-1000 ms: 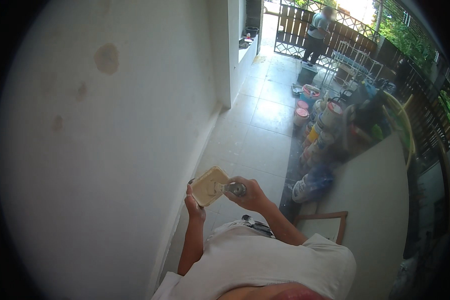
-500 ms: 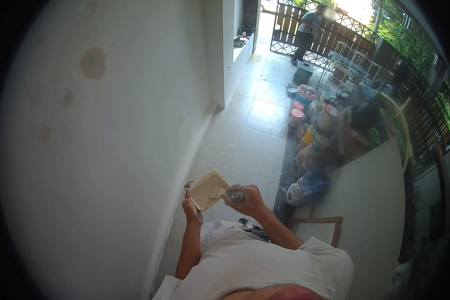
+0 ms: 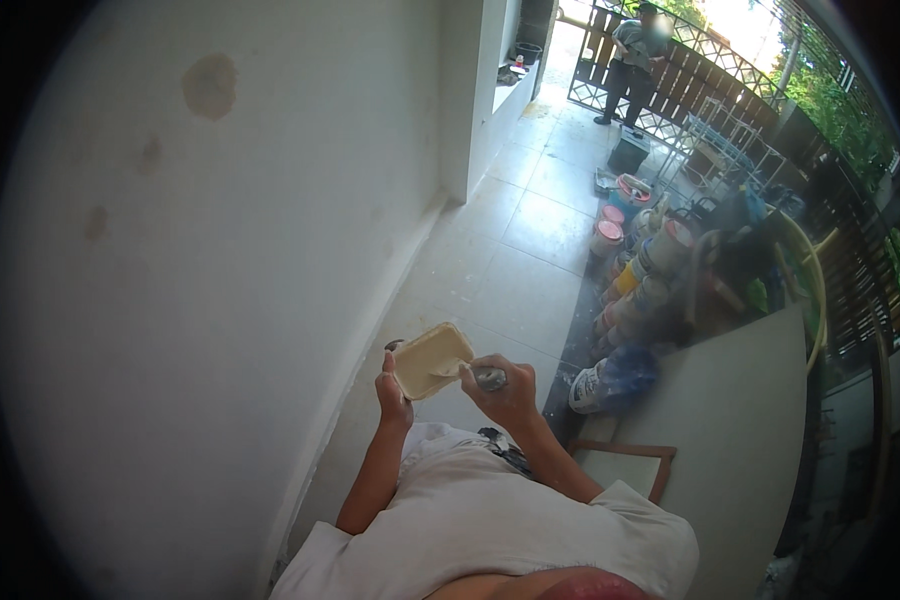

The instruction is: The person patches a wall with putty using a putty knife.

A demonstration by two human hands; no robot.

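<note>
In front of my body, my left hand (image 3: 394,398) grips a shallow rectangular tray (image 3: 440,338) from its left side, tilted. Cream-coloured paste (image 3: 425,364) lies in the tray. A small dark rounded thing (image 3: 393,345) shows by my left fingertips; what it is I cannot make out. My right hand (image 3: 510,396) is closed round the grey handle of a putty knife (image 3: 489,378). The knife's blade end reaches into the paste at the tray's right side, and most of the blade is hidden.
A white wall (image 3: 270,300) with brownish patches rises on my left. Paint buckets (image 3: 606,236) and cans line the tiled floor's right side, near a leaning board (image 3: 730,420) and a wooden frame (image 3: 660,475). Another person (image 3: 630,65) stands by the far gate (image 3: 685,75).
My view has shifted, so the wall and buckets sit higher in the picture. Both hands still hold tray and knife together. The far person's stance has changed, with the legs further apart.
</note>
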